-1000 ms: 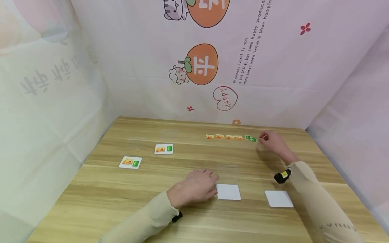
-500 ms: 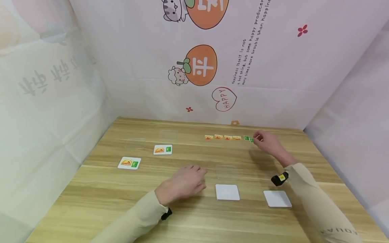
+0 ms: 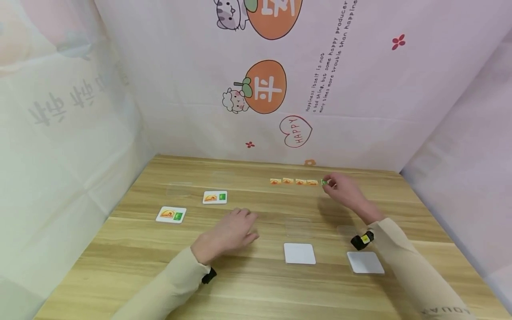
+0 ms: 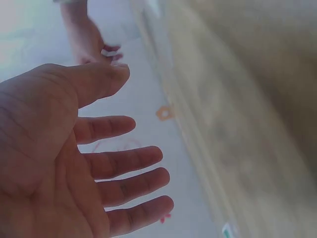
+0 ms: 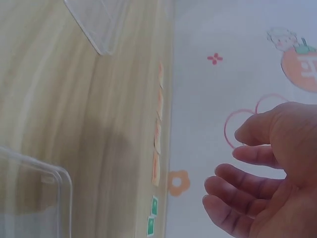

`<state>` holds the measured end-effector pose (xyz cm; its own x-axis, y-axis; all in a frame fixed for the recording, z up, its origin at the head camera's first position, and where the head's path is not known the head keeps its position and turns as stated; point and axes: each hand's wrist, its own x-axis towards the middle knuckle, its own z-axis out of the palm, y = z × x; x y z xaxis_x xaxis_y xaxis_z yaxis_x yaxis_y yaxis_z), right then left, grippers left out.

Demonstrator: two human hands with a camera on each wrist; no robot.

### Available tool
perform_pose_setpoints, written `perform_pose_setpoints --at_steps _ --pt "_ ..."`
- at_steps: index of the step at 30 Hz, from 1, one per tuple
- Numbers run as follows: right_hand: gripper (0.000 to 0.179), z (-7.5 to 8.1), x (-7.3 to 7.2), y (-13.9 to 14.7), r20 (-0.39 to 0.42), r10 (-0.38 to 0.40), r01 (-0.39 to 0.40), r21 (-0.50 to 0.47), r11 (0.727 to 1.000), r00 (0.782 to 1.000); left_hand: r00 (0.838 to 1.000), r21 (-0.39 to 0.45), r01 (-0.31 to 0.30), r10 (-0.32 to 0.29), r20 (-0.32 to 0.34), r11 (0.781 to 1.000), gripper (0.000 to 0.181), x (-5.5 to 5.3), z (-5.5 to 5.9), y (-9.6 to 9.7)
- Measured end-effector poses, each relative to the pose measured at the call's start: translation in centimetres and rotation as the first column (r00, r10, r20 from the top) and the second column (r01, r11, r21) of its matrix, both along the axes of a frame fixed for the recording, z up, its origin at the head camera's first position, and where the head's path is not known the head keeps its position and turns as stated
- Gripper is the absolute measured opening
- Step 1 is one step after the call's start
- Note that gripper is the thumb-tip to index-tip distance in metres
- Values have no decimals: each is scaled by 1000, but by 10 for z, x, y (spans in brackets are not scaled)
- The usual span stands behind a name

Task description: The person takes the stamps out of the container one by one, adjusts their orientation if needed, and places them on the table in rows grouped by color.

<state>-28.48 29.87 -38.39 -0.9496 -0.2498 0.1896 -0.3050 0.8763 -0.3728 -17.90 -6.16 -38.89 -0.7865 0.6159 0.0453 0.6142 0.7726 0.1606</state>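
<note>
My left hand [image 3: 226, 233] hovers above the wooden table with its fingers loosely extended and nothing in them; the left wrist view shows its bare palm. My right hand [image 3: 345, 193] is at the back of the table, over the right end of a row of small stickers. It is empty in the right wrist view, its thumb and fingers apart. Two green stickers [image 5: 154, 206] lie at that end, partly covered by the fingers in the head view. Several orange picture stickers [image 3: 300, 182] continue the row leftward.
Two white cards bearing orange and green stickers, one nearer [image 3: 170, 214] and one farther [image 3: 214, 198], lie at left. Two blank white cards, one at centre [image 3: 299, 253] and one at right [image 3: 366, 262], lie in front. Clear plastic covers [image 3: 298, 227] lie behind the cards. A printed cloth [image 3: 192, 89] surrounds the table.
My left hand has moved left, away from the middle blank card. My right hand has shifted left along the sticker row, now over the green stickers.
</note>
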Motion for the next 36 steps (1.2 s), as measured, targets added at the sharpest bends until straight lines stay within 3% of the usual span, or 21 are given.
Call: perform_pose_setpoints --at_steps 6,18,24,29,36 --pt "29 1 6 -12 3 45 -45 11 999 999 999 37 -27 28 -33 999 51 -7 11 -14" --pt "28 7 17 -38 7 103 -104 37 994 995 994 25 -65 67 -89 998 51 -21 18 -30" --pt "31 5 22 -54 48 120 -123 61 991 992 991 15 -114 115 -74 993 54 -28 25 -38" --pt "30 4 24 -66 48 125 -129 82 988 991 990 12 -135 135 -48 991 55 -36 24 -45" --pt "31 9 28 -89 44 155 -157 65 985 987 988 74 -152 153 0 986 57 -43 22 -54"
